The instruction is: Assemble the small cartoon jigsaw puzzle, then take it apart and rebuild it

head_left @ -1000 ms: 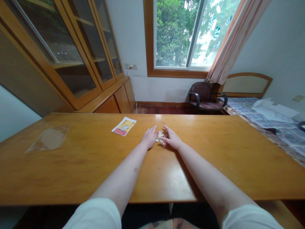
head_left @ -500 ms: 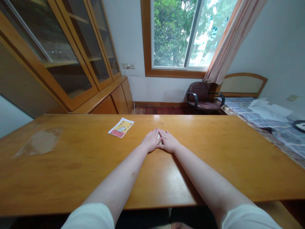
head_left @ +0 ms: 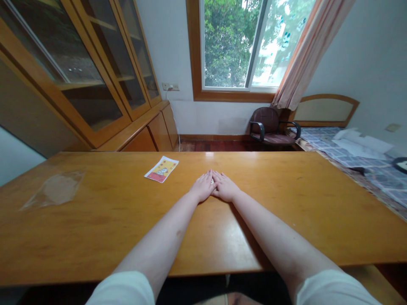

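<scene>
Since earlier view: L hand (head_left: pixel 202 186) & R hand (head_left: pixel 224 187) closed in from either side; were apart w/ small cream-and-brown piece (head_left: pixel 212 181) showing btwn them, now fingertips meet above it. Piece mostly hidden, only a sliver visible in the notch btwn both hands, centre of frame. Material can't be told.

Grip: both hands flat, palms down, fingers extended, not clenched. Hands look to be touching piece, but can't tell whether either is actually grasping it.

Wooden table (head_left: pixel 95 224) fills lower half of frame. Both forearms lie out over it, white sleeves (head_left: pixel 124 290) at bottom edge. Printed red-and-yellow card (head_left: pixel 161 169) lies flat just upper left of hands, near but not touching. Clear plastic sheet (head_left: pixel 54 190) lies flat at left, well apart.

Beyond table: glass-front wood cabinet (head_left: pixel 92 72) upper left; wall socket w/ plugged-in white cord (head_left: pixel 170 86) beside it. Window (head_left: pixel 229 46) top centre, curtain (head_left: pixel 310 51) to its right. Dark padded chair (head_left: pixel 270 127) below curtain. Bed w/ checked cover (head_left: pixel 346 163) at right edge, white sheets of paper or cloth (head_left: pixel 359 142) on it.
</scene>
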Motion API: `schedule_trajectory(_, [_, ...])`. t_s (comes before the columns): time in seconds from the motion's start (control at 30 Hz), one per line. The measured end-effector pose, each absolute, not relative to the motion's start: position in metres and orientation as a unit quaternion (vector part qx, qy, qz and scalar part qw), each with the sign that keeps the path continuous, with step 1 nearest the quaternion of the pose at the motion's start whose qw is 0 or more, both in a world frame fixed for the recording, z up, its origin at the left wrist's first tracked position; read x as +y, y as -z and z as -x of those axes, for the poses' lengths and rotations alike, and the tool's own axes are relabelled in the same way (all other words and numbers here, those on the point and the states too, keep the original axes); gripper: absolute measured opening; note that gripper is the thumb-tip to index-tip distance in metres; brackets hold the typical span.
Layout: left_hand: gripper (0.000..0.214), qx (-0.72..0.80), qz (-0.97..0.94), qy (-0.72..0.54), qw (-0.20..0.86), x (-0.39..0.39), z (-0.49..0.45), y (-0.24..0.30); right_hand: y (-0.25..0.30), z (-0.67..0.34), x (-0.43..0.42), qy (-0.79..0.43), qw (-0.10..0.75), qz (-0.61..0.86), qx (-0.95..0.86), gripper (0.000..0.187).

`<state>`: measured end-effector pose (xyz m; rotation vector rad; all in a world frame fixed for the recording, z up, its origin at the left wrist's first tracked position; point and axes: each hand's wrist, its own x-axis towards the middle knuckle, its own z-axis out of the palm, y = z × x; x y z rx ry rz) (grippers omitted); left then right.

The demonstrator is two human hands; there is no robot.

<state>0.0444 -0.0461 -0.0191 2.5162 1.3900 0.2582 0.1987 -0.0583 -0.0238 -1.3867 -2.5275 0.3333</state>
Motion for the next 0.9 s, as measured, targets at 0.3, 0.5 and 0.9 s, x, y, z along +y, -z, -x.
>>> schedule_trajectory(0.3, [0.062, 0.468, -0.827, -0.235, 0.205, -0.043, -0.034, 0.024, 0.023, -0.203, -0.062, -0.143, 0.217, 0.481, -0.837, 0.098])
schedule_trajectory(0.5, [0.054, 0.438, -0.797, -0.326, 0.259, -0.037, -0.026, 0.031, 0.027, -0.211, -0.059, -0.192, 0.340, 0.495, -0.776, 0.072])
schedule_trajectory(0.9, [0.057, 0.700, -0.690, -0.184, -0.029, -0.042, -0.011, 0.005, 0.017, -0.231, -0.051, -0.037, 0.230, 0.703, -0.672, 0.054])
